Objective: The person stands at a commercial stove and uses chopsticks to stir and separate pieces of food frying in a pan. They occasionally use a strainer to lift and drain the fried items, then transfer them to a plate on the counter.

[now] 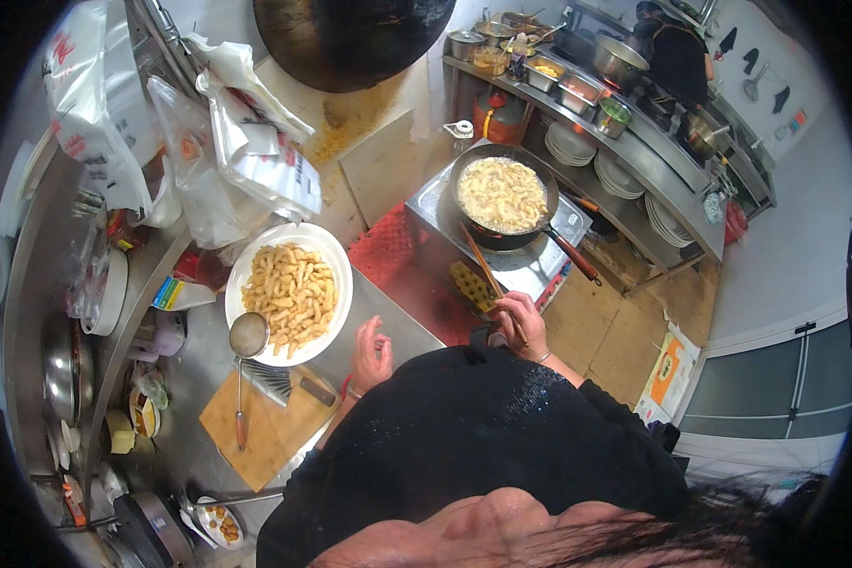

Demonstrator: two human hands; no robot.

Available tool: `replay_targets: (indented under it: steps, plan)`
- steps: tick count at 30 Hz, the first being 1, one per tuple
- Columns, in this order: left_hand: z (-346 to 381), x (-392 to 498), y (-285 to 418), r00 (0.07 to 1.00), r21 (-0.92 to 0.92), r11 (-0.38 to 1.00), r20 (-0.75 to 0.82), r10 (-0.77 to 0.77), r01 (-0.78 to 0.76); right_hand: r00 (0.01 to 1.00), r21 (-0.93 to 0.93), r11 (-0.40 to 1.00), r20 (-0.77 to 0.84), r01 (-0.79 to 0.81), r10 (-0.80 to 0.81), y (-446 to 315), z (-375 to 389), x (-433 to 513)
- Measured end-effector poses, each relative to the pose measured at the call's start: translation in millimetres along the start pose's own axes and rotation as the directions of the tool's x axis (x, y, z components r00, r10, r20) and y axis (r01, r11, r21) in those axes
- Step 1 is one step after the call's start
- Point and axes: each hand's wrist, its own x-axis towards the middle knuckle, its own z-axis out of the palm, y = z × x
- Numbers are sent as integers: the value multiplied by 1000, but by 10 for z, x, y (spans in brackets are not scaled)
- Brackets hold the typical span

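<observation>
My right hand [523,325] grips a pair of long wooden chopsticks [484,264], whose tips reach towards the near edge of a black wok [554,206] on a stove. Pale battered pieces [503,194] bubble in oil inside the wok. My left hand [372,353] is empty, its fingers apart and slightly curled, beside a large white bowl [344,284] of fried strips [291,295]. A round strainer [249,334] rests at the bowl's near left rim, its wooden handle over a cutting board [255,440]. A cleaver [273,380] lies on that board.
Plastic bags [255,156] hang above the bowl. A dark wok [355,42] is at the top. A metal shelf unit [653,167] with pans and stacked plates [569,145] stands beyond the stove. Another person [674,57] is at the far counter. A red mat [405,263] lies on the floor.
</observation>
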Motion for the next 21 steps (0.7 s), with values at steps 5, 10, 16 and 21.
replay_targets:
  steps: [5,10,16,21]
  plan:
    - [7,-3,23,1000,-16,1000,-6,-19,19,1000,-20,1000,10,5,-4,-13,-5,6]
    - [8,-9,34,1000,-6,1000,-9,-21,21,1000,-35,999,14,14,-14,-28,-10,15]
    - [3,5,26,1000,25,999,2,-23,23,1000,-28,999,21,19,-18,-41,-14,26]
    - [-5,11,20,1000,-8,1000,18,-18,19,1000,-12,1000,19,24,-23,-27,2,21]
